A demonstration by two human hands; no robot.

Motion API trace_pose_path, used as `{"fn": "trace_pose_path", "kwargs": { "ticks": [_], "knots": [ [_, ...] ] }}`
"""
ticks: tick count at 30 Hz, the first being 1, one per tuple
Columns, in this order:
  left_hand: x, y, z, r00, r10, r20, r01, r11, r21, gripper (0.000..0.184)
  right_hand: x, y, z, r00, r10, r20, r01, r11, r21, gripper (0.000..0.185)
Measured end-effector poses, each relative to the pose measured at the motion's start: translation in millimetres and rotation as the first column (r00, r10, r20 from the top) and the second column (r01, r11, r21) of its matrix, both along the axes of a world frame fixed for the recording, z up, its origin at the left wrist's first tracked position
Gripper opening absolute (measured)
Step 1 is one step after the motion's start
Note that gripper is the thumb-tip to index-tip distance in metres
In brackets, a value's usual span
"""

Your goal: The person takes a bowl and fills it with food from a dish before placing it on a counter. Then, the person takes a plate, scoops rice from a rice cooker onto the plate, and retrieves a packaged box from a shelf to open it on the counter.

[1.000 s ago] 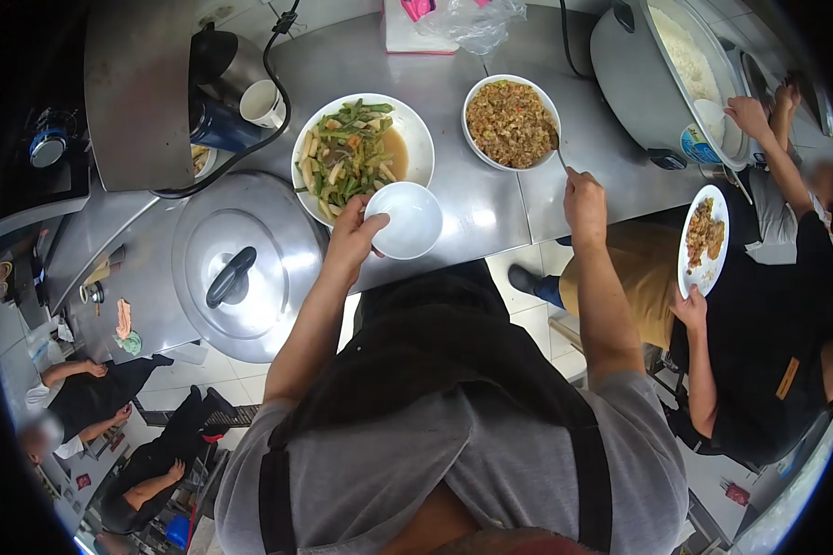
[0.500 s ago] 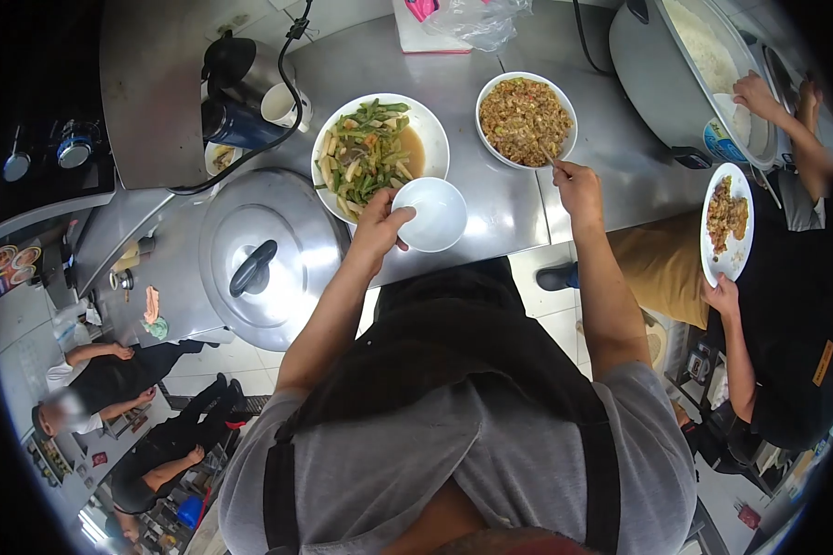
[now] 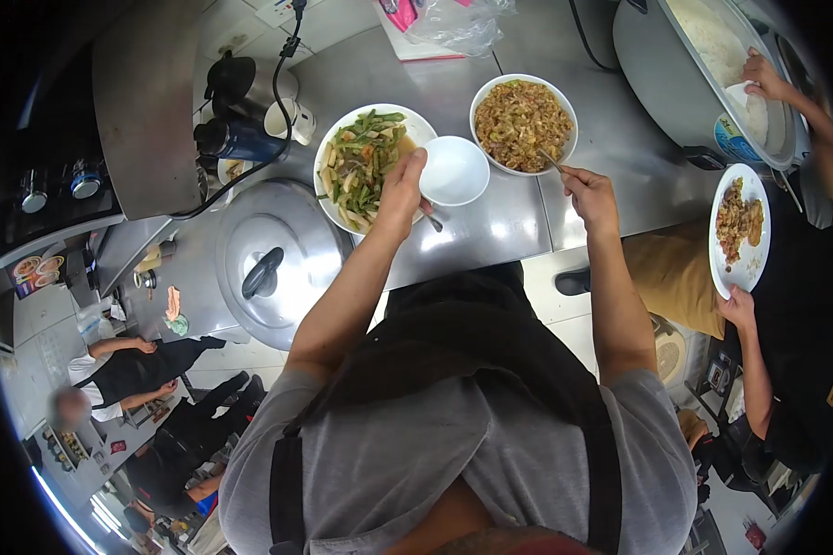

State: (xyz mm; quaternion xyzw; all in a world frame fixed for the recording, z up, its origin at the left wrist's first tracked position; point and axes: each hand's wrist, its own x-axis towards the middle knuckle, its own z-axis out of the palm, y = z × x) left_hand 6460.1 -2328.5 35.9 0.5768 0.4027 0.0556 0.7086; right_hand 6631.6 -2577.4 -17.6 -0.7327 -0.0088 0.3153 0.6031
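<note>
My left hand (image 3: 402, 196) is closed on the rim of a small white bowl (image 3: 455, 172), which looks bare inside. It is above the right edge of a large white bowl (image 3: 427, 126) of green vegetable pieces (image 3: 366, 166) in brown sauce. A short metal handle (image 3: 434, 222) pokes out beside my left fingers; where it leads is hidden. Pinched in my right hand (image 3: 590, 196) is the handle of a spoon (image 3: 551, 162). The spoon's head is buried in chopped brown food (image 3: 522, 120) in a second white bowl (image 3: 478, 92).
A big metal lid (image 3: 287, 240) lies left. At right, a person's hand (image 3: 738, 307) holds a plate (image 3: 756, 259) of food, and another hand (image 3: 765, 76) reaches into a rice cooker (image 3: 652, 83). Mugs, a black cable (image 3: 282, 111) and a plastic bag (image 3: 463, 28) lie behind.
My left hand has carried the small bowl up and right, close to the bowl of chopped food. My right hand still holds the spoon, slightly lower. The other person's plate has shifted slightly.
</note>
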Motion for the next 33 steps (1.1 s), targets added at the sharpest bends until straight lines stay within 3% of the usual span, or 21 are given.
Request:
{"fn": "trace_pose_path", "kwargs": {
  "ticks": [6,9,12,14,15,17,23,27,29,33],
  "knots": [
    [38.1,-7.1,0.4,0.999,0.045,-0.023,-0.042,0.993,0.106,0.053,5.4,-15.1,29.6,0.999,-0.012,0.043,0.011,1.0,0.025,0.025],
    [55.8,-8.9,-7.7,1.0,0.018,0.001,-0.017,0.992,0.126,0.05,3.1,-16.2,56.7,0.995,0.004,0.099,0.0,0.999,-0.042,0.024],
    [72.5,-13.1,-10.6,0.998,-0.06,0.003,0.06,0.996,0.066,0.054,-10.3,-8.9,78.3,0.979,0.051,0.197,-0.022,0.989,-0.144,0.023],
    [77.2,-18.9,-6.8,0.997,-0.07,0.015,0.069,0.997,0.044,0.052,-19.5,-4.2,80.5,0.885,0.172,0.433,-0.122,0.982,-0.141,0.023],
    [79.4,-20.8,-3.0,0.996,-0.086,0.024,0.086,0.996,0.025,0.05,-23.0,0.1,81.7,0.884,0.174,0.435,-0.123,0.982,-0.143,0.023],
    [78.6,-23.2,-7.2,0.995,-0.074,0.06,0.074,0.997,0.005,0.048,-31.4,7.4,79.8,0.438,0.356,0.825,-0.157,0.934,-0.32,0.024],
    [67.2,-12.1,-26.1,0.994,-0.009,0.113,0.02,0.996,-0.091,0.041,-21.0,7.3,95.8,0.504,0.299,0.811,-0.058,0.948,-0.313,0.023],
    [60.5,-6.6,-24.4,0.986,0.044,0.16,-0.02,0.989,-0.145,0.04,23.3,13.0,63.7,0.371,0.339,0.865,0.124,0.905,-0.408,0.019],
    [54.6,-4.4,-20.1,0.986,0.059,0.153,-0.035,0.987,-0.154,0.04,39.6,19.5,49.0,0.35,0.491,0.798,0.194,0.795,-0.574,0.02],
    [39.7,-1.9,-8.5,0.988,0.059,0.144,-0.039,0.99,-0.133,0.046,44.0,33.1,24.8,0.372,0.522,0.768,0.124,0.792,-0.598,0.018]
  ]
}}
